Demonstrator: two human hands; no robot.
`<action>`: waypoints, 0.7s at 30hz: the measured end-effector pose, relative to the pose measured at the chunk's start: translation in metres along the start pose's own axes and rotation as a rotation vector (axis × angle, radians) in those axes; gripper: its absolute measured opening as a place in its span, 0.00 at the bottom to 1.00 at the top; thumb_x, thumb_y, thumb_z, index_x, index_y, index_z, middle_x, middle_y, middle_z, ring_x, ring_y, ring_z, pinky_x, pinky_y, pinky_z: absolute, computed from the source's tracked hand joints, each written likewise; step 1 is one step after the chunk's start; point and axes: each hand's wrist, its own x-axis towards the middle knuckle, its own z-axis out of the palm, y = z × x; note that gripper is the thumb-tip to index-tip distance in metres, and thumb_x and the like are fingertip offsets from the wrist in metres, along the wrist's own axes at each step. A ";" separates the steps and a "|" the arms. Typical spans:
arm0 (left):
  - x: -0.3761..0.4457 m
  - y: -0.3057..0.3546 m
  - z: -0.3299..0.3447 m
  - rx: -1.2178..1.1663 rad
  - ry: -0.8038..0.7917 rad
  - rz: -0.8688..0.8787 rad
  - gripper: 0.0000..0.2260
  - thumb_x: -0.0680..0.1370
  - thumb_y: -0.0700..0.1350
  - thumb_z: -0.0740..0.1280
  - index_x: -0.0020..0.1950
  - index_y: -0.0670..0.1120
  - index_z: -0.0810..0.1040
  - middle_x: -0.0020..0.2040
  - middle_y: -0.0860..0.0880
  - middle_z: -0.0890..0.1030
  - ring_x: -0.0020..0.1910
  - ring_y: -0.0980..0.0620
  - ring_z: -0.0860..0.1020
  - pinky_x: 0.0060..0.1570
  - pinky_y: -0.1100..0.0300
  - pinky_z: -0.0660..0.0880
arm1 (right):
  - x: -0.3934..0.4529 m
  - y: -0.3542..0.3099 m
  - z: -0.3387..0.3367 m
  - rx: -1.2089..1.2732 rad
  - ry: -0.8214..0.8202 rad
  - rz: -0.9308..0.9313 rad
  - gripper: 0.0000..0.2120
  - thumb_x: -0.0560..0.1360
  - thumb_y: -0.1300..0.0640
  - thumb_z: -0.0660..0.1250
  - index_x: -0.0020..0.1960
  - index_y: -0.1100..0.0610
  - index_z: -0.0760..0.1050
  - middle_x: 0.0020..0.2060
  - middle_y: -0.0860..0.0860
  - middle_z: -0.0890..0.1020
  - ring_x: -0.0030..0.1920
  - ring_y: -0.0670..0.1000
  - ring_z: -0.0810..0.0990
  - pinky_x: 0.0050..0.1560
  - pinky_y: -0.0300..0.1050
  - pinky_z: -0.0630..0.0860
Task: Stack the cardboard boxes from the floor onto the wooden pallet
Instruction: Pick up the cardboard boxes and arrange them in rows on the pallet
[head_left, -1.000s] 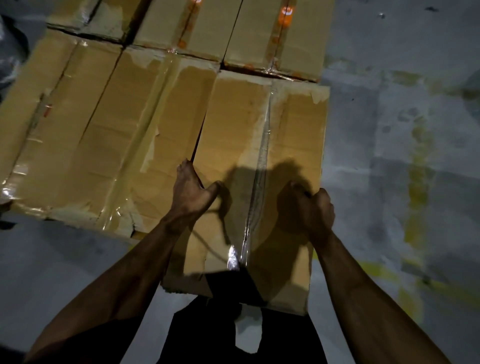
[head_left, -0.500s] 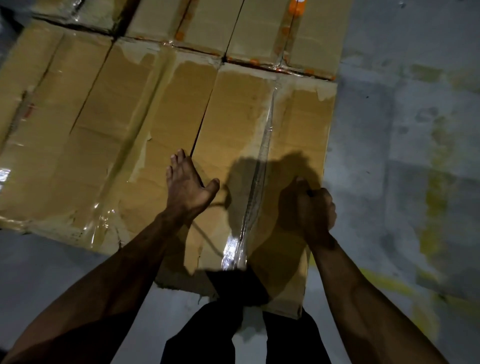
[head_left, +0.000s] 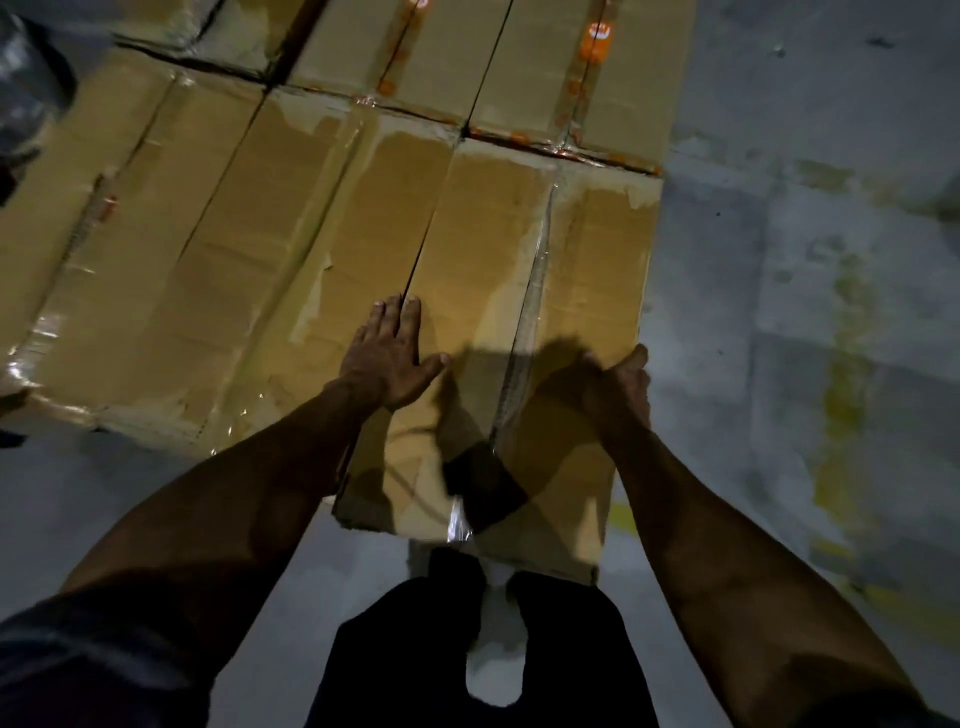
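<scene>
Two hands are seating the box (head_left: 498, 332) at centre frame, left hand (head_left: 387, 358) pressing flat, right hand (head_left: 621, 387) gripping its edge; advise pushing flush against the neighbouring boxes (head_left: 234, 249).

Near box (head_left: 498, 322): brown cardboard, long, top seam sealed with clear tape running lengthwise, surface scuffed where old tape has torn away. It lies flat in the centre of the frame, its near end jutting out past the row toward the bottom. Its left long edge sits tight against the neighbouring box (head_left: 291, 260), a dark seam between them. Further boxes (head_left: 67, 218) continue the row to the left of the frame. A back row (head_left: 467, 57) with orange-marked tape butts against their far ends across the top. Pallet not visible beneath.
</scene>
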 end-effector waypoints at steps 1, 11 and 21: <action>-0.007 -0.001 -0.001 0.017 -0.024 0.007 0.42 0.80 0.68 0.53 0.82 0.46 0.37 0.82 0.44 0.39 0.81 0.43 0.41 0.78 0.48 0.46 | -0.011 0.002 0.002 -0.047 0.002 -0.037 0.41 0.77 0.35 0.62 0.80 0.50 0.46 0.74 0.57 0.64 0.68 0.66 0.71 0.67 0.65 0.69; -0.115 -0.034 0.038 0.081 -0.111 0.099 0.43 0.79 0.68 0.55 0.82 0.45 0.39 0.82 0.40 0.41 0.81 0.41 0.43 0.78 0.48 0.48 | -0.116 0.088 0.022 -0.560 -0.037 -0.362 0.49 0.75 0.33 0.64 0.81 0.59 0.44 0.81 0.60 0.42 0.80 0.64 0.44 0.74 0.63 0.59; -0.161 -0.056 0.061 0.237 -0.136 0.116 0.54 0.73 0.72 0.63 0.81 0.45 0.33 0.81 0.40 0.37 0.81 0.41 0.40 0.78 0.48 0.48 | -0.147 0.124 0.017 -0.871 -0.160 -0.541 0.58 0.70 0.28 0.67 0.81 0.53 0.36 0.79 0.63 0.37 0.77 0.72 0.38 0.75 0.65 0.56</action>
